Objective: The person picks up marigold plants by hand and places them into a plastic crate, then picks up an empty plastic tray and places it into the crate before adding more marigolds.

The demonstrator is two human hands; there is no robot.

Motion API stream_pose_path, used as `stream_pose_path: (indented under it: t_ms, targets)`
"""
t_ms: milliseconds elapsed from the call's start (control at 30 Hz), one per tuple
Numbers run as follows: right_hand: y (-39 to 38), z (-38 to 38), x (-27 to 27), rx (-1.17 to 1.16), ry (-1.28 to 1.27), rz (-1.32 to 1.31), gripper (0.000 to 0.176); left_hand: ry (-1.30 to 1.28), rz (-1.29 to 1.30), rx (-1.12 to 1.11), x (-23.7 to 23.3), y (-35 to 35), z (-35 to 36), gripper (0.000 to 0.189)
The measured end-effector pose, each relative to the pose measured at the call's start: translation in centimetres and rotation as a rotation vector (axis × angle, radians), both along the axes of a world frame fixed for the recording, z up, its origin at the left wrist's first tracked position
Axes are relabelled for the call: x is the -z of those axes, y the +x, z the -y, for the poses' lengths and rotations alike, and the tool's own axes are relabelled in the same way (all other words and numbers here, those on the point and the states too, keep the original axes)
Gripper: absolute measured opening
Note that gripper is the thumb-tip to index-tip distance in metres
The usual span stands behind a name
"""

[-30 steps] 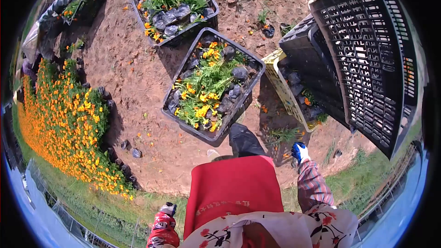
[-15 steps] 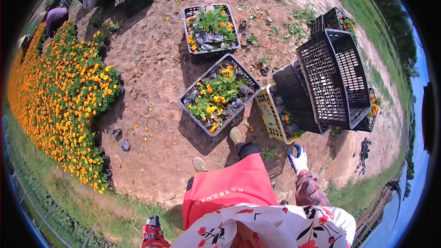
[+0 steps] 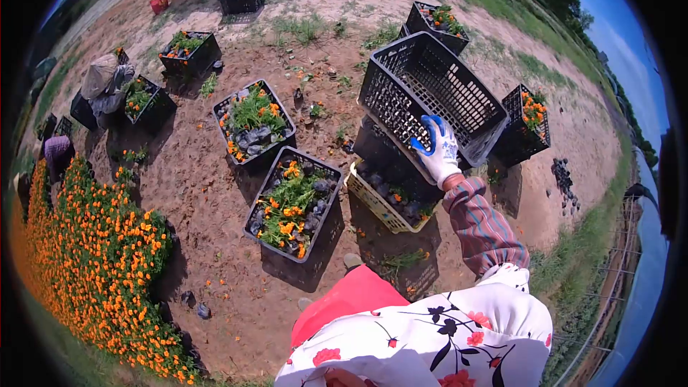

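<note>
My right hand (image 3: 438, 150), in a white glove with blue fingertips, reaches to the near side of an empty black plastic crate (image 3: 469, 86). Thumb and fingers are spread in a curve, overlapping the crate's near rim. This crate sits tilted on another black crate (image 3: 380, 149), which rests over a yellow-sided crate (image 3: 376, 204) of potted plants. Left of the stack stands a black crate (image 3: 252, 235) full of orange marigolds in dark pots. My left hand is out of the frame.
Another crate of marigolds (image 3: 222, 125) stands just beyond. More filled crates stand at the far left and to the right (image 3: 527, 132). A dense bed of marigolds (image 3: 100, 265) covers the left. People (image 3: 107, 89) crouch there. Small dark pots (image 3: 565, 185) lie at the right.
My right hand has risen from beside the yellow-sided crate to the top black crate. My left hand has left the view. The camera has tilted up and turned right.
</note>
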State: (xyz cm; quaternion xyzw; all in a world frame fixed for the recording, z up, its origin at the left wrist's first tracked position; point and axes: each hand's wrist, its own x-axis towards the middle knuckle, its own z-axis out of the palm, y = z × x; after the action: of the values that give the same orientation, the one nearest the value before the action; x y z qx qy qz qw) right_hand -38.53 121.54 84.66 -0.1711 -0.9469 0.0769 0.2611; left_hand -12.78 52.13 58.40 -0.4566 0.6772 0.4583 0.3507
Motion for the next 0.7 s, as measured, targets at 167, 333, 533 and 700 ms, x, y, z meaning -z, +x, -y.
stream_pose_path:
  t_ms: [167,333,533,700]
  targets:
    - [2.4,-13.2,-0.9,0.381,0.038,-0.012,0.070,-0.031,0.023,0.028,-2.6,1.2,-3.3,0.030]
    - [6.9,-24.5,2.7,0.983,-0.091,0.097,0.098,-0.092,0.092,0.008,-4.5,5.5,-3.2,0.032]
    - [11.7,-29.3,11.9,0.022,-2.170,-0.198,0.047,-0.140,0.202,-0.040,-3.9,16.2,-3.8,0.036]
    - [12.4,-36.4,15.6,0.069,-2.039,0.065,0.043,-0.200,0.402,0.078,-7.0,16.3,-9.5,0.040]
